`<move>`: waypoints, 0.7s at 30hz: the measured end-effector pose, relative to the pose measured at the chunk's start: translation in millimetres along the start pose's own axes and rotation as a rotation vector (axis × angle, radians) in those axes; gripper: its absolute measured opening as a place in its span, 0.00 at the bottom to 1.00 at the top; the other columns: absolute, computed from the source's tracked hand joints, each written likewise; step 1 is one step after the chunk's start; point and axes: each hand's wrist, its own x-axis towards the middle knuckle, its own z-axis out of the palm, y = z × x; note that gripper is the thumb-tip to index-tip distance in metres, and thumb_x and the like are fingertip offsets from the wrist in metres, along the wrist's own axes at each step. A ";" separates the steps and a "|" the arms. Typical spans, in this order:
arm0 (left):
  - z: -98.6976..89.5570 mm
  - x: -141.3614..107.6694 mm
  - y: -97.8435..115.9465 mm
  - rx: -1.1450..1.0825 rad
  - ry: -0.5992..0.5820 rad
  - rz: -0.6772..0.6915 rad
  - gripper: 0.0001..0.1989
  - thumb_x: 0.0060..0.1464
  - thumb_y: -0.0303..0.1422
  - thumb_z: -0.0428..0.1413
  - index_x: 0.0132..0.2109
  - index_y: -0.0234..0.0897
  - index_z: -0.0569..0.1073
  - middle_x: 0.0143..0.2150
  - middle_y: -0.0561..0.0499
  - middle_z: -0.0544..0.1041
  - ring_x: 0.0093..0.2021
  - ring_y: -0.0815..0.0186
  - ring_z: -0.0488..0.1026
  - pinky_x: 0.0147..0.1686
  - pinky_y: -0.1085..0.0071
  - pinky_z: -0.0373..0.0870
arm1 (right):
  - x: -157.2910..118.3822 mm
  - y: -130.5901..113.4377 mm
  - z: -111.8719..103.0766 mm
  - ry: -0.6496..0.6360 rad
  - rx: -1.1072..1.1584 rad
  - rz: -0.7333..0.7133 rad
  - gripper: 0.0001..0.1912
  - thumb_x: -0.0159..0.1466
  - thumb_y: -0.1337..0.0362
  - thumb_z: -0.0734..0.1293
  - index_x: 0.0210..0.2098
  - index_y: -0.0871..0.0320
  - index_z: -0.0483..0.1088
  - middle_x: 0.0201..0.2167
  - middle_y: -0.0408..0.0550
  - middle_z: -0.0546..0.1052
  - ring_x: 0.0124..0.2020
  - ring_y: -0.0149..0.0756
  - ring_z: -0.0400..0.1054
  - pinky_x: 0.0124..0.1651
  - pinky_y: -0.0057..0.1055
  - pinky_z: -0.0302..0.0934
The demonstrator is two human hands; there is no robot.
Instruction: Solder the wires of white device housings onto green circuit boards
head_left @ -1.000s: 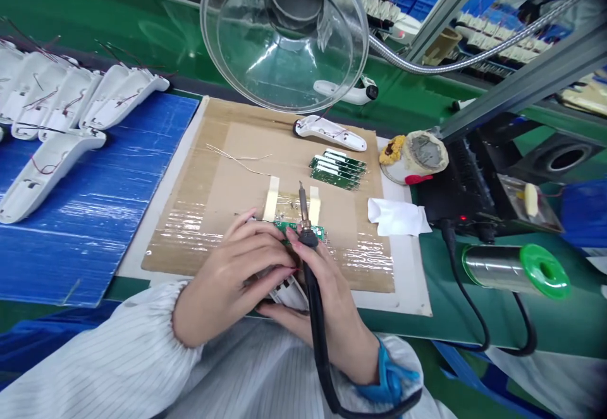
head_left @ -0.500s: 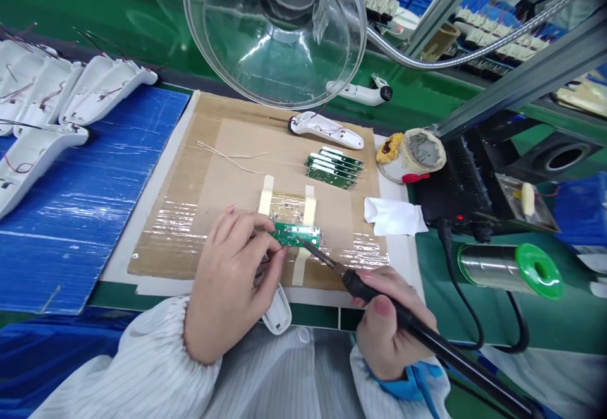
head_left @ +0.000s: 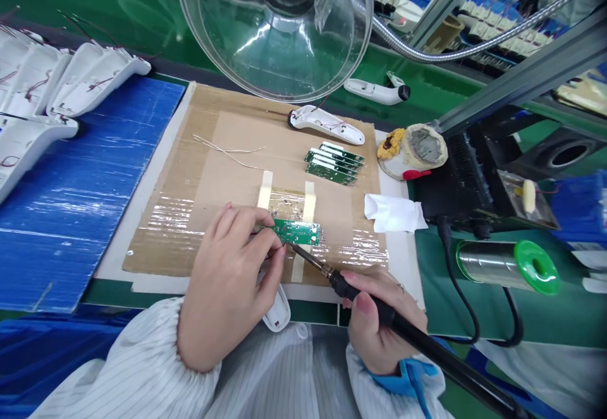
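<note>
A green circuit board (head_left: 303,232) lies on the taped patch of the cardboard. At its left end my left hand (head_left: 232,273) is closed in a pinch on a thin dark wire (head_left: 256,231), partly hidden by the fingers. Beneath that hand a white plastic housing (head_left: 277,311) pokes out over the front edge. My right hand (head_left: 386,318) grips a black soldering iron (head_left: 363,292) like a pen. The iron's tip is at the board's lower left edge, close to my left fingertips; whether it touches cannot be made out.
A clear round magnifier lens (head_left: 275,40) hangs above the cardboard mat (head_left: 165,217). Stacked boards (head_left: 334,163), a white housing (head_left: 327,124), a tip-cleaning pot (head_left: 427,145) and a solder spool (head_left: 493,264) lie around. Several housings (head_left: 90,81) rest on blue sheeting at left.
The iron's tip has moved left along the board toward my left fingers, and my right hand went with it. My left hand keeps its pinch. The view has shifted slightly.
</note>
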 end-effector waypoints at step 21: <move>-4.0 -5.4 -4.1 -0.001 0.046 0.095 0.05 0.64 0.22 0.56 0.42 0.33 0.76 0.52 0.42 0.76 0.54 0.55 0.74 0.65 0.42 0.63 | 0.6 6.1 6.4 0.145 0.114 -0.073 0.09 0.71 0.65 0.67 0.47 0.58 0.79 0.23 0.41 0.74 0.23 0.31 0.68 0.22 0.30 0.63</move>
